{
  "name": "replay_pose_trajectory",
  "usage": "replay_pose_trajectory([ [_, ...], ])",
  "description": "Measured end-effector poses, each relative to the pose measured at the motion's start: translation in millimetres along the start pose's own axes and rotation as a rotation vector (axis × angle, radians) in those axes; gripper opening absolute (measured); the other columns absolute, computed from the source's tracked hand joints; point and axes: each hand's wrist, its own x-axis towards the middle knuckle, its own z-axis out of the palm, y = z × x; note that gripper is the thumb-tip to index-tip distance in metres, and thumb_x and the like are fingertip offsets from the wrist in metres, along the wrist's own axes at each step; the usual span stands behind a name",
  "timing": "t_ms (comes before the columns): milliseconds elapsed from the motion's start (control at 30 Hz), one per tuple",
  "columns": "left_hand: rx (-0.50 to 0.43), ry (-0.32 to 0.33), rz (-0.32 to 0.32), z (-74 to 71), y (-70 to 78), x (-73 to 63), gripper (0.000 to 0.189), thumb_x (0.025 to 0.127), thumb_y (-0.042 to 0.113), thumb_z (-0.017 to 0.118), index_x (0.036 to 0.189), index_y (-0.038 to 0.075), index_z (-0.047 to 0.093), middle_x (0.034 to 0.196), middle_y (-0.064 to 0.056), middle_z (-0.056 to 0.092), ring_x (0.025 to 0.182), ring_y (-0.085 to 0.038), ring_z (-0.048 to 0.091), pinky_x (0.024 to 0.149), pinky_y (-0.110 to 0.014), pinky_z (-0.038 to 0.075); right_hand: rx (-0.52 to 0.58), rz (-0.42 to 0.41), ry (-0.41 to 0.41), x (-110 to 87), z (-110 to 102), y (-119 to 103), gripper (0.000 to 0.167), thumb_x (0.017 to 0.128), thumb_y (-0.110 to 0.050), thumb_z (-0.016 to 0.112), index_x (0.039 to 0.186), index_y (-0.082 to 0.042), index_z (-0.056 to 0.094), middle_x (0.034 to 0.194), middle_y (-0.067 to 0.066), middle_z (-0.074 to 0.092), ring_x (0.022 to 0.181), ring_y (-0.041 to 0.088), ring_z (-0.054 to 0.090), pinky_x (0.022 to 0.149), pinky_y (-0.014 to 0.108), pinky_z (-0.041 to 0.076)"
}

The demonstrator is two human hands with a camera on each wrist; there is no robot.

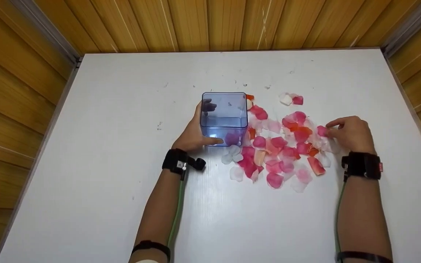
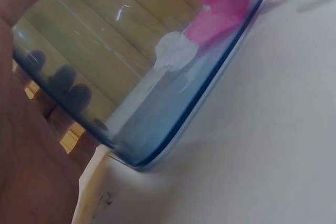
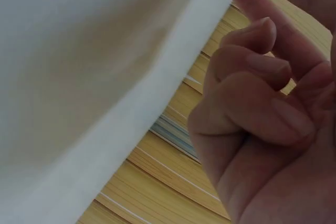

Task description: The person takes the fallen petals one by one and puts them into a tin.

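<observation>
We see a clear blue box [image 1: 225,127] over the white table [image 1: 86,164], though we cannot tell whether its base touches the surface. Our left hand [image 1: 192,132] grips the box from its left side: the thumb lies across the near wall, and the other fingers show darkly through the far part. Pink shows through the box's near wall, and we cannot tell whether it lies inside or behind.

White petals [image 1: 235,157] lie just in front of the box. Scattered petals [image 1: 289,151] in pink, red, orange and white spread to the right of the box, the closest right beside it. Past them, well to the right of the box, our right hand [image 1: 355,135] pinches a pink petal [image 1: 322,131] between thumb and index finger; the right wrist view shows the other fingers curled in.

A white and pink pair of petals [image 1: 286,99] lies farther back, right of the box. Black straps circle both wrists, and wood-panelled walls [image 1: 225,25] stand behind the box and to either side.
</observation>
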Motion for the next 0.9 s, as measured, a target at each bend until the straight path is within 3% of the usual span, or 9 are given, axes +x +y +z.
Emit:
replay_pose_trajectory([
  [267, -0.020, -0.006, 0.012, -0.1, 0.5, 0.7, 0.133, 0.065, 0.025, 0.098, 0.164, 0.029, 0.009, 0.155, 0.003, 0.042, 0.139, -0.018, 0.044, 0.118, -0.044, 0.035, 0.040, 0.028, 0.088, -1.6, -1.3, -2.8, 0.051, 0.100, -0.037, 0.068, 0.128, 0.006, 0.068, 0.123, 0.030, 0.059, 0.109, 0.041, 0.049, 0.078, 0.043, 0.050],
  [400, -0.020, -0.009, 0.016, 0.5, -0.2, 1.3, 0.132, 0.065, 0.027, 0.099, 0.163, 0.030, 0.010, 0.154, 0.005, 0.042, 0.140, -0.015, 0.042, 0.118, -0.042, 0.034, 0.054, -0.026, 0.190, -5.8, -2.5, -15.1, 0.049, 0.100, -0.038, 0.068, 0.127, 0.003, 0.070, 0.105, 0.025, 0.061, 0.095, 0.033, 0.048, 0.065, 0.031, 0.047],
  [533, -0.014, -0.007, 0.000, 0.4, -0.9, 1.1, 0.133, 0.065, 0.028, 0.099, 0.164, 0.031, 0.009, 0.155, 0.004, 0.042, 0.139, -0.017, 0.043, 0.119, -0.045, 0.034, 0.055, -0.161, 0.323, -17.4, 8.2, -46.5, 0.041, 0.099, -0.034, 0.070, 0.123, -0.001, 0.074, 0.084, 0.017, 0.055, 0.082, 0.025, 0.043, 0.056, 0.023, 0.038],
  [733, 0.004, -0.001, -0.001, -1.3, 0.4, 2.0, 0.136, 0.065, 0.025, 0.098, 0.165, 0.029, 0.007, 0.155, 0.002, 0.042, 0.141, -0.020, 0.041, 0.120, -0.047, 0.031, 0.193, -0.503, 0.507, -45.5, 44.7, -115.0, 0.024, 0.093, -0.019, 0.079, 0.108, 0.000, 0.080, 0.071, 0.013, 0.049, 0.070, 0.020, 0.042, 0.058, 0.024, 0.032],
  [900, -0.004, -0.006, 0.037, -0.5, -0.8, 1.7, 0.135, 0.065, 0.023, 0.099, 0.164, 0.028, 0.008, 0.155, 0.001, 0.042, 0.141, -0.018, 0.041, 0.119, -0.045, 0.032, 0.338, -0.707, 0.560, -63.4, 80.0, -158.3, 0.019, 0.090, -0.014, 0.082, 0.102, 0.001, 0.081, 0.066, 0.011, 0.047, 0.066, 0.017, 0.043, 0.059, 0.024, 0.032],
])
